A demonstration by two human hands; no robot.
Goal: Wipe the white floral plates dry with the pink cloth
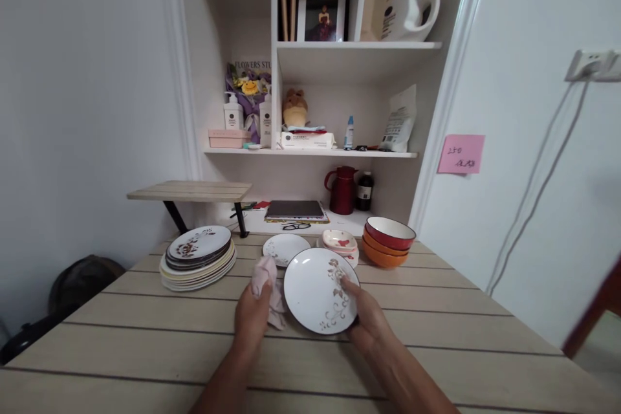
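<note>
My right hand (366, 317) grips the right rim of a white plate (315, 291) with a brown floral pattern, tilted up a little above the wooden table (436, 336). My left hand (252, 317) is closed on a crumpled pinkish cloth (266, 278) just left of the plate's edge. Beyond the cloth a smaller white plate (285, 248) lies flat on the table.
A stack of several plates (198, 255) sits at the left. Small patterned dishes (340, 244) and stacked red and orange bowls (388, 240) stand at the right. Behind are a laptop (294, 209), a red jug (342, 189), a low wooden riser (191, 192) and wall shelves.
</note>
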